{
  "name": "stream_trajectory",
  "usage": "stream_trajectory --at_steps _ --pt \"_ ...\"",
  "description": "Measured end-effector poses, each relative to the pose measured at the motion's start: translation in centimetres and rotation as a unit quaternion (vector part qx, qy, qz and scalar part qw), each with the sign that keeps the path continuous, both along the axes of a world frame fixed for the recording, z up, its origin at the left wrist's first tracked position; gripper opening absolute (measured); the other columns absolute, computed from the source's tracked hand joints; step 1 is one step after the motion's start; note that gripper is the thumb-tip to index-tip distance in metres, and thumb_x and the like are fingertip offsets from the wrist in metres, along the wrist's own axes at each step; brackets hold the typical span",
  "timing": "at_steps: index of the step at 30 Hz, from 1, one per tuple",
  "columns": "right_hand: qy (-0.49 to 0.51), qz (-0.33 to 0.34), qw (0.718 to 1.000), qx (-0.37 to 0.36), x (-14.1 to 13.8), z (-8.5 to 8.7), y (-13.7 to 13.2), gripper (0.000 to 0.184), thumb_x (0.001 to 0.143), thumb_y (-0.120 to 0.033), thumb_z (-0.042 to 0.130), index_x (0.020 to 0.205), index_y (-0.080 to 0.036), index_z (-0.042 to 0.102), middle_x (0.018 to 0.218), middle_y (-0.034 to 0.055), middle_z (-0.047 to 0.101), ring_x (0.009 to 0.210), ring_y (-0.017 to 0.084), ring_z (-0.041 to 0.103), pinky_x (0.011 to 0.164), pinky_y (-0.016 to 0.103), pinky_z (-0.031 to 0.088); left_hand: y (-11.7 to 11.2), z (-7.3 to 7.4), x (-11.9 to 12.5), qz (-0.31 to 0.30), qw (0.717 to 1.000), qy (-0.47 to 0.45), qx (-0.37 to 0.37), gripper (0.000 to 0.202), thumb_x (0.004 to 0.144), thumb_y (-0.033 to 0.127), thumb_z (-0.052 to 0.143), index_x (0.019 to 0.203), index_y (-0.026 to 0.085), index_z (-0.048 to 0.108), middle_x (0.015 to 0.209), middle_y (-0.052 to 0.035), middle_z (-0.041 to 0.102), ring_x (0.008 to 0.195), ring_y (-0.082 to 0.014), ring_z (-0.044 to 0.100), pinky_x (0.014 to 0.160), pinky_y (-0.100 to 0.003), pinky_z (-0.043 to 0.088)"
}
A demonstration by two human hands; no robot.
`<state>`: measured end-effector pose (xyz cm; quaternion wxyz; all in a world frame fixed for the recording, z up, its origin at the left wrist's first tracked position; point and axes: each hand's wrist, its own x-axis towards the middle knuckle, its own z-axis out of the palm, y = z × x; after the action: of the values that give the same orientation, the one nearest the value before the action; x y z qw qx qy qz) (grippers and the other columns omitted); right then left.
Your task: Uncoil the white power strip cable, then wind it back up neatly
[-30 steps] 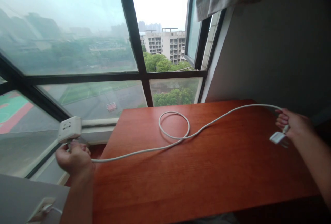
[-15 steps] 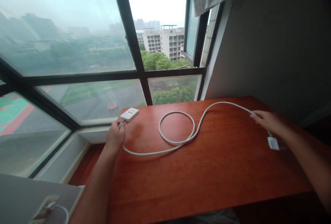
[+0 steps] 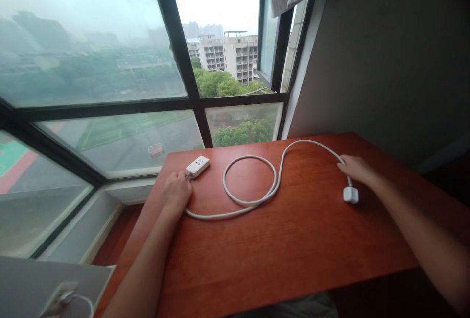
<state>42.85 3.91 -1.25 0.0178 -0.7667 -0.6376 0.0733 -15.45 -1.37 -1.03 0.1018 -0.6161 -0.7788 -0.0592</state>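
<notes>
Reddish wooden desk (image 3: 293, 239) beneath window (image 3: 110, 63), left hand (image 3: 176, 191) clenched on white extension cord (image 3: 249, 200) beside socket block (image 3: 198, 166), right hand (image 3: 354, 168) gripping cord near plug (image 3: 350, 194).

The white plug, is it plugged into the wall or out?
Out. The plug lies loose on the wooden table beside the right hand.
</notes>
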Motion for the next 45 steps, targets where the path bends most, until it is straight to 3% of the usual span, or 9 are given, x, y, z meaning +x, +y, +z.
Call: stream_trajectory --at_steps 5,10,13,18,23,29,34,39,45 --pt "0.042 -0.009 0.999 -0.005 0.7 -1.4 -0.1 0.018 0.084 -0.024 0.048 0.081 -0.015 0.063 0.073 0.0070 0.068 0.064 0.017 0.061 0.058 0.025 0.037 -0.9 1.5 2.8 -0.065 0.996 0.045 0.041 0.026 0.090 0.028 0.042 0.103 0.013 0.057 0.104 -0.0159 0.058 0.099 -0.0292 0.054 0.083 -0.037 0.043" --pt "0.081 -0.009 0.997 -0.012 1.8 -2.8 -0.1 0.016 0.080 -0.020 0.049 0.077 -0.015 0.064 0.068 0.0058 0.068 0.060 0.017 0.061 0.056 0.025 0.037 -3.5 2.4 10.1 -0.374 0.926 -0.025 -0.054 0.019 0.092 0.031 0.044 0.101 0.020 0.058 0.100 -0.0082 0.060 0.093 -0.0224 0.056 0.080 -0.033 0.043" --pt "0.091 -0.013 0.996 -0.014 2.2 -3.3 -0.3 0.014 0.079 -0.020 0.051 0.077 -0.015 0.064 0.067 0.0057 0.067 0.059 0.017 0.061 0.055 0.025 0.037 -4.7 1.8 14.3 -0.457 0.884 -0.033 -0.091 0.019 0.087 0.035 0.054 0.100 0.022 0.057 0.101 -0.0081 0.060 0.095 -0.0243 0.056 0.078 -0.034 0.044" --pt "0.154 -0.032 0.987 -0.017 2.4 -3.8 -1.0 0.012 0.077 -0.021 0.052 0.080 -0.015 0.062 0.064 0.0047 0.065 0.054 0.015 0.059 0.051 0.024 0.038 -4.3 0.3 17.6 -0.445 0.889 -0.022 -0.102 0.010 0.085 0.017 0.048 0.091 0.017 0.055 0.091 -0.0096 0.061 0.084 -0.0238 0.057 0.073 -0.035 0.043" --pt "0.315 -0.063 0.946 -0.043 1.2 -3.0 -2.9 0.020 0.079 -0.026 0.051 0.090 -0.014 0.061 0.059 0.0009 0.058 0.044 0.011 0.050 0.042 0.022 0.031 -3.6 -0.2 17.5 -0.387 0.903 -0.172 -0.070 0.016 0.079 0.015 0.048 0.094 0.019 0.051 0.086 -0.0051 0.060 0.072 -0.0181 0.055 0.063 -0.029 0.039" --pt "0.481 0.003 0.874 -0.066 -4.1 0.1 -5.5 0.047 0.077 -0.039 0.061 0.117 -0.014 0.059 0.061 -0.0025 0.054 0.044 0.007 0.040 0.041 0.020 0.027 -3.5 1.2 16.5 -0.390 0.846 -0.360 0.048 0.018 0.073 0.012 0.048 0.089 0.021 0.048 0.074 0.0016 0.054 0.063 -0.0121 0.048 0.059 -0.024 0.036" --pt "0.530 0.126 0.832 -0.104 -9.2 2.1 -6.0 0.061 0.076 -0.048 0.066 0.127 -0.016 0.056 0.063 -0.0031 0.051 0.050 0.008 0.040 0.044 0.020 0.031 -4.0 1.8 16.4 -0.432 0.810 -0.386 0.096 0.022 0.069 0.009 0.049 0.088 0.021 0.050 0.071 0.0033 0.052 0.059 -0.0097 0.045 0.057 -0.022 0.036" --pt "0.461 0.207 0.857 -0.100 -11.5 3.0 -6.4 0.053 0.083 -0.044 0.059 0.128 -0.017 0.057 0.065 -0.0027 0.049 0.058 0.011 0.046 0.050 0.021 0.037 -4.3 1.9 16.5 -0.378 0.821 -0.403 0.146 0.021 0.071 0.011 0.049 0.089 0.021 0.051 0.073 0.0021 0.054 0.059 -0.0098 0.047 0.058 -0.022 0.039" --pt "0.319 0.253 0.912 -0.048 -10.4 6.1 -8.4 0.038 0.086 -0.037 0.054 0.120 -0.021 0.064 0.065 -0.0017 0.055 0.059 0.013 0.050 0.054 0.023 0.037 -4.3 2.4 16.3 -0.290 0.827 -0.441 0.195 0.023 0.073 0.013 0.049 0.094 0.021 0.051 0.075 0.0012 0.056 0.060 -0.0105 0.050 0.059 -0.023 0.042"
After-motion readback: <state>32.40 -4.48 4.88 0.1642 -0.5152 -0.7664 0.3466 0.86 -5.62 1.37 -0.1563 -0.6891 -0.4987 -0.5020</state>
